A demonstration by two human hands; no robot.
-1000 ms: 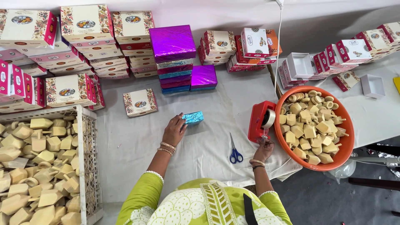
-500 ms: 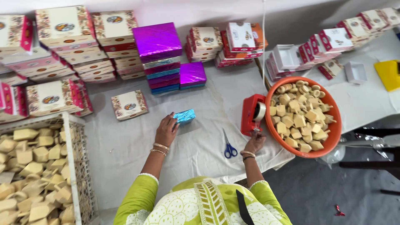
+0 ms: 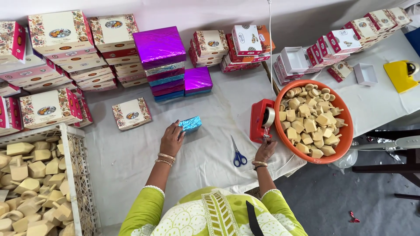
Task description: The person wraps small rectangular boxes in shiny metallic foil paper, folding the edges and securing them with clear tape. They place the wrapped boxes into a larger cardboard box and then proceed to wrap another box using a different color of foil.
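My left hand (image 3: 171,139) rests on the white cloth and holds a small box wrapped in shiny blue foil (image 3: 190,124) by its near end. My right hand (image 3: 264,149) reaches to the front of a red tape dispenser (image 3: 258,120), its fingers pinched at the end of the tape by the cutter. Blue-handled scissors (image 3: 238,154) lie on the cloth between my two hands. Both wrists carry bangles.
An orange basin (image 3: 345,131) full of beige blocks sits right of the dispenser. A white crate (image 3: 78,175) of the same blocks stands at the left. Stacks of printed boxes (image 3: 61,39) and purple foil boxes (image 3: 160,46) line the back. A yellow dispenser (image 3: 400,74) is far right.
My view has shifted a little. My right hand has dropped from the tape roll to the front cutter of the red dispenser. The left hand stays on the blue box.
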